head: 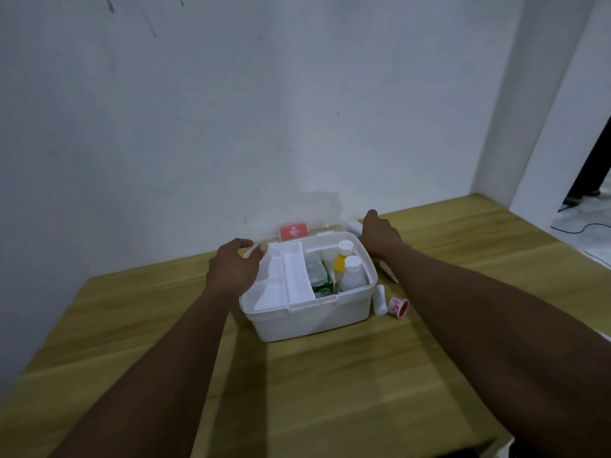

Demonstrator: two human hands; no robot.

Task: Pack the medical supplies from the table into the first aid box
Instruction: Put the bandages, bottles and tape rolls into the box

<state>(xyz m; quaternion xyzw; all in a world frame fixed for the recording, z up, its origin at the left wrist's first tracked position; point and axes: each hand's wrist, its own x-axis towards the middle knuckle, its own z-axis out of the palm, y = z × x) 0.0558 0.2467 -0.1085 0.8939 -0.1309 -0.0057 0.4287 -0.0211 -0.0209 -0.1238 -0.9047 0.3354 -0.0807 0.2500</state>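
Note:
A white first aid box (314, 319) stands open on the wooden table (330, 385), its clear lid (317, 209) with a red cross label tipped back against the wall. Inside lie a white tray insert (291, 282), a green packet (319, 276), a yellow bottle (342, 259) and a white bottle (353, 274). My left hand (233, 269) curls over the box's back left corner, thumb on the tray. My right hand (380, 238) reaches past the box's right rim to a white roll (355, 225); whether it holds the roll is hidden.
A white bandage roll (379, 300) and a red and white tape roll (397, 306) lie on the table right of the box. Another white item (386, 271) peeks out under my right forearm. A wall stands close behind; the table ends at right near a doorway.

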